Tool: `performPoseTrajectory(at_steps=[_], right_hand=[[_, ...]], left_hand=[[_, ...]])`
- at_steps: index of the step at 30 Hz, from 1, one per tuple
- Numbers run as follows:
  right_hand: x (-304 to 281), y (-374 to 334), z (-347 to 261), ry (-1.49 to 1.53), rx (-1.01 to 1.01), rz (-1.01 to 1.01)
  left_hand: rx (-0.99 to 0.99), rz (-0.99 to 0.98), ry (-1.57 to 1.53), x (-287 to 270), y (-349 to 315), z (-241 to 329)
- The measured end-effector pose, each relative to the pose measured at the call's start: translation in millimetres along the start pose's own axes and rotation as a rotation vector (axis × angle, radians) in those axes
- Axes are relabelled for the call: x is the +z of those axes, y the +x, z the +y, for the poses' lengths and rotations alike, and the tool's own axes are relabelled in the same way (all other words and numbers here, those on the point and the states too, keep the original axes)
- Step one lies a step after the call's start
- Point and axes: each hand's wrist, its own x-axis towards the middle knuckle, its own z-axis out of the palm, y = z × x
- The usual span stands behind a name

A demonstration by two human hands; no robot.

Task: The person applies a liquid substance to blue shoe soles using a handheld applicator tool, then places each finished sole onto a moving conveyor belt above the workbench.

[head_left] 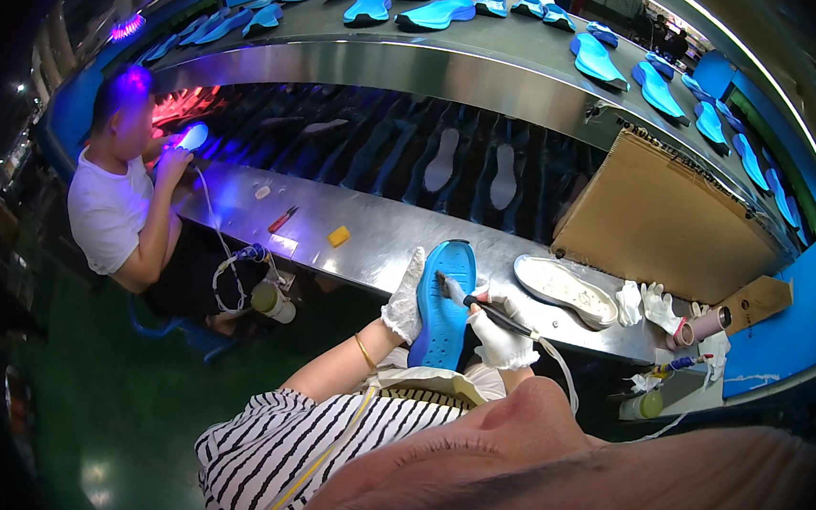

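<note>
Head; fingers clamped: L hand (405,301) on blue sole (440,325) edge, R hand (502,345) on brush (503,318); gap to prob. wht sole (566,292)

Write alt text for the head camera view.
A person's gloved left hand holds a blue shoe sole while the gloved right hand holds a black-handled brush to it. Past a metal bench, more blue soles lie on a raised surface; a co-worker sits at the left.

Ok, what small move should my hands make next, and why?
Probably draw the brush in your right hand along the blue sole toward its near end, since the bristles are over its far half and your left hand holds the sole's left edge.
</note>
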Motion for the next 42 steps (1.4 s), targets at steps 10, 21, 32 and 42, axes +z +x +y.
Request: performPoseTrajectory(at_steps=[10, 21, 32, 42], right_hand=[[-17.4, -15.8, 13.5, 0.039, -0.067, -0.16], [-40.1, -11.0, 3.9, -0.139, -0.163, -0.174], [-26.6, 8.3, -18.4, 0.295, -0.01, -0.081], [-37.7, 18.2, -1.8, 0.328, -0.034, 0.024]], left_hand=[[-0.181, -0.183, -0.034, -6.0, -24.1, -2.0], [-0.149, -0.216, 0.086, -3.9, 10.9, -9.2], [0.04, -0.532, -0.378, 21.4, 56.8, 13.2], [-0.009, -0.676, -0.361, 34.5, 68.6, 34.3]])
